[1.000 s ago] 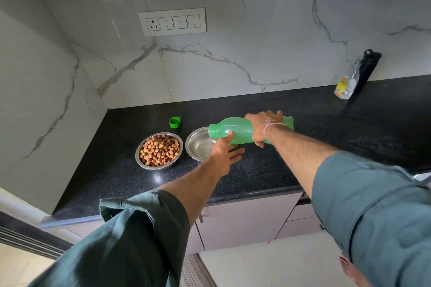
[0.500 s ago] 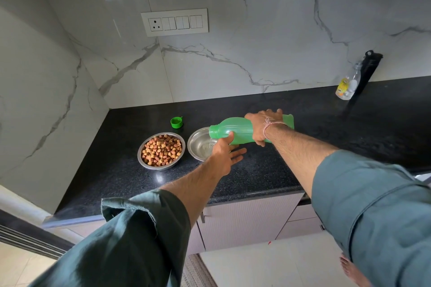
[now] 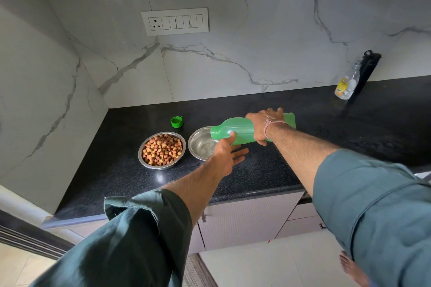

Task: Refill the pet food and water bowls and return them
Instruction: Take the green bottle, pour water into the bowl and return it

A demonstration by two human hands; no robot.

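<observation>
Kibble [image 3: 162,149] fills one bowl [image 3: 140,152] on the desk [image 3: 268,170] while the right grip [image 3: 263,127], wrapped round a green bottle [image 3: 240,130] that the flat-fingered left grip [image 3: 227,154] steadies, waters the second bowl [image 3: 198,140]; both await returning.

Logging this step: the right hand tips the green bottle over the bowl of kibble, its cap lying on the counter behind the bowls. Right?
Not quite. The head view shows the right hand tipping the green bottle over the other steel bowl, to the right of the bowl of kibble. Its cap does lie on the counter behind the bowls.
</observation>
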